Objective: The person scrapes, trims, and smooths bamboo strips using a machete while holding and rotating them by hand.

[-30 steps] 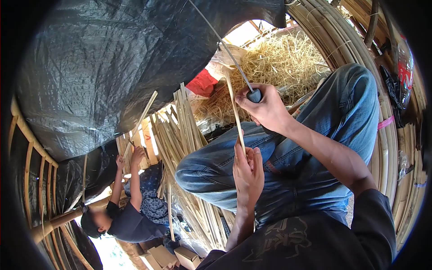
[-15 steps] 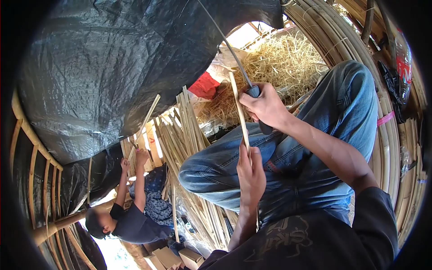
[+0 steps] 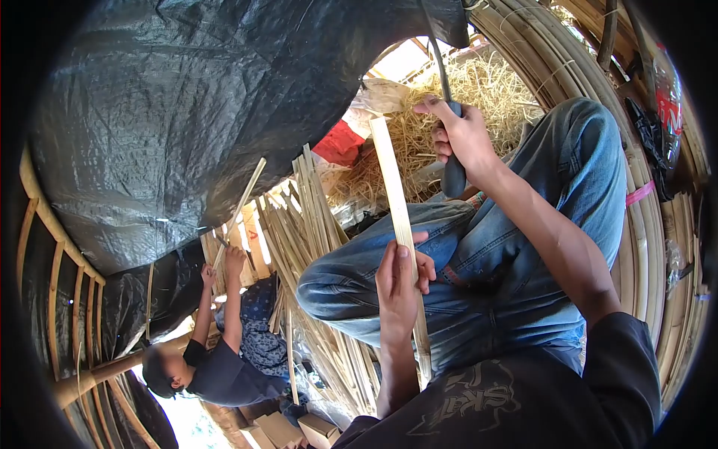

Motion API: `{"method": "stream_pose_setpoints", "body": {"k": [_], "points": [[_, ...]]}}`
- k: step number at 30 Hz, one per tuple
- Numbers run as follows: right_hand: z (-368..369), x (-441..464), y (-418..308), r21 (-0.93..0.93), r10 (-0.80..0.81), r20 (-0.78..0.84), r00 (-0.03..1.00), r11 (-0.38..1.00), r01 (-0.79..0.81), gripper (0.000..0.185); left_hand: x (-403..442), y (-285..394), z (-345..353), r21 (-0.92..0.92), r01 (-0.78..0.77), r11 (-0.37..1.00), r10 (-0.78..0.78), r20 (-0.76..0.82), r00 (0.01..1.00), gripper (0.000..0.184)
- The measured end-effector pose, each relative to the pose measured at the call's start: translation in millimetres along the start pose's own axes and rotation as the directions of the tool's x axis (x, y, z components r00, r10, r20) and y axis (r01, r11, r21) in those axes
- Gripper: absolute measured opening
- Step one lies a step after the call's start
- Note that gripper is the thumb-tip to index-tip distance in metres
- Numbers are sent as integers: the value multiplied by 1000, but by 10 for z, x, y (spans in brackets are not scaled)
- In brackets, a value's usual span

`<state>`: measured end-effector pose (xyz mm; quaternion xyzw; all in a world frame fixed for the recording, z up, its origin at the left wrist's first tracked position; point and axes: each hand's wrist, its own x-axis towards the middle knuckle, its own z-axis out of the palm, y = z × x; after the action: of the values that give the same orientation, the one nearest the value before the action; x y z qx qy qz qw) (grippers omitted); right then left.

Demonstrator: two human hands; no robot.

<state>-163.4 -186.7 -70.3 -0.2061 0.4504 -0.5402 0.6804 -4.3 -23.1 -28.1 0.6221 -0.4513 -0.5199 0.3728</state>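
My left hand (image 3: 399, 293) grips a pale, flat bamboo strip (image 3: 392, 178) between thumb and fingers. The strip stands nearly upright above my lap, its broad light face towards me, and its lower end runs down beside my forearm. My right hand (image 3: 465, 142) is wrapped round the dark handle of a long-bladed knife (image 3: 454, 176), with the index finger stretched out. The dark, narrow blade points up past the straw, to the right of the strip and apart from it. Its tip is out of clear sight.
Bundled bamboo strips (image 3: 516, 30) curve along my right side. More loose strips (image 3: 321, 224) lie to the left of my knee, with straw (image 3: 493, 86) ahead. A black tarp (image 3: 172, 127) hangs at upper left. Another person (image 3: 232, 370) sits at left, holding a strip.
The bamboo strip has turned from its narrow edge to its broad face. My right hand has moved up and right with the knife, away from the strip. My left-hand fingers have shifted round it.
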Motion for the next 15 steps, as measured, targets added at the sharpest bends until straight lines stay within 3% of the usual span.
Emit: {"method": "stream_pose_setpoints", "body": {"k": [2,7,8,9,11,13,15], "points": [[19,-62,-3,-9,17,44,999,1000,-17,37,8,-32,-41,-52,11,999,-10,14,1000,36],[128,-253,78,-195,-209,360,909,936,292,53,58,61,-94,-105,-9,994,19,91,996,31],[121,-171,184,-325,-335,376,864,825,462,53,69,110,-97,-111,-11,994,21,82,996,31],[87,-163,201,-328,-330,384,862,824,461,53,75,176,-86,-133,-1,991,13,88,996,30],[63,-209,115,-518,-386,542,747,547,658,51,129,228,-60,-164,8,986,6,88,996,30],[65,-280,31,-579,-315,570,759,500,644,52,202,233,-42,-138,-92,986,101,61,993,25],[77,-328,17,-660,-307,617,724,299,689,55,280,146,-78,-179,-138,974,147,38,988,25]]}}
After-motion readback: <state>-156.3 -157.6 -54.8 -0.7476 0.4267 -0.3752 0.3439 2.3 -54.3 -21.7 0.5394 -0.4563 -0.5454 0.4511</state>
